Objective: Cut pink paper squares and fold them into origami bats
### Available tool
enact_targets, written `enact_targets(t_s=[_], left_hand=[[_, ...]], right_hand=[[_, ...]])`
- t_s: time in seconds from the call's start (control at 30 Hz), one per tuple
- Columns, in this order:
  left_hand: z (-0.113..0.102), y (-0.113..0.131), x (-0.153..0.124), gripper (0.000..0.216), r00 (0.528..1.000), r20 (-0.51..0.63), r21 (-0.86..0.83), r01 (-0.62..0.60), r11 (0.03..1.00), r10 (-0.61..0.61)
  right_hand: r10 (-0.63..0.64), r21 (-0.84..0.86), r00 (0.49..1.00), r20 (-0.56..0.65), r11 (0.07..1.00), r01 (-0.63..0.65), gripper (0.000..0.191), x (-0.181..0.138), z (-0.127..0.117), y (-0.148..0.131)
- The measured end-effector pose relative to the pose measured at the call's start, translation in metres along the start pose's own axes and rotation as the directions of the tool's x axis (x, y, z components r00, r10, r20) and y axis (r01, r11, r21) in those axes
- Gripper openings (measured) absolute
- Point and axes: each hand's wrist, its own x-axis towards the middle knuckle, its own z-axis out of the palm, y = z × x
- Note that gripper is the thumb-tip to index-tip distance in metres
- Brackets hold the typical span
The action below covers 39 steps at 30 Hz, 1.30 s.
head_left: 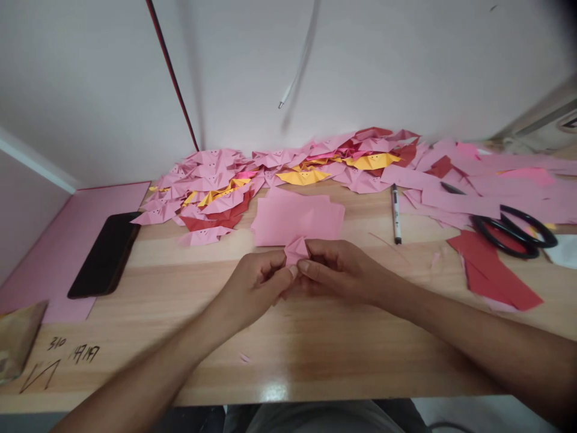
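Observation:
Between my two hands is a small piece of folded pink paper (296, 250), its upper part showing creased, pointed flaps. My left hand (259, 278) pinches its lower left side, thumb on top. From the other side my right hand (333, 267) grips it, with the thumb pressed near its lower edge. My fingers hide the bottom of the paper. Just beyond it lies a stack of pink paper sheets (297, 218) on the wooden table (288, 361). Farther back, folded paper pieces (216, 174) in pink, yellow and red are heaped along the wall, several with small dots drawn on.
At left, a black phone (106, 255) rests partly on a large pink sheet (27, 258). To the right are a marker pen (396, 215), black-handled scissors (505, 248), red paper scraps (496, 270) and loose pink strips (464, 199). A white cable (295, 78) hangs by the wall.

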Motion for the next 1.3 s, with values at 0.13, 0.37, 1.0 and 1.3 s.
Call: enact_targets(t_s=[0.13, 0.37, 1.0, 1.3], left_hand=[[0.000, -0.003, 0.004, 0.021, 0.991, -0.131, 0.056, -0.016, 0.998, 0.024], [-0.002, -0.010, 0.005, 0.021, 0.991, -0.126, -0.079, 0.035, 0.996, -0.044], [-0.005, -0.004, 0.005, 0.015, 0.993, -0.059, -0.208, 0.091, 0.974, -0.106], [-0.006, 0.004, -0.004, 0.025, 0.962, -0.210, 0.013, -0.174, 0.985, 0.173]], right_hand=[[0.023, -0.037, 0.999, -0.028, 0.999, -0.024, 0.023, -0.001, 0.002, 0.001], [-0.023, -0.186, 0.992, -0.128, 0.983, -0.001, 0.016, -0.001, 0.005, 0.002], [0.115, 0.197, 0.993, -0.039, 0.975, -0.105, 0.011, 0.002, 0.002, -0.007], [0.241, 0.280, 0.961, -0.132, 0.940, -0.197, 0.021, 0.006, -0.003, -0.012]])
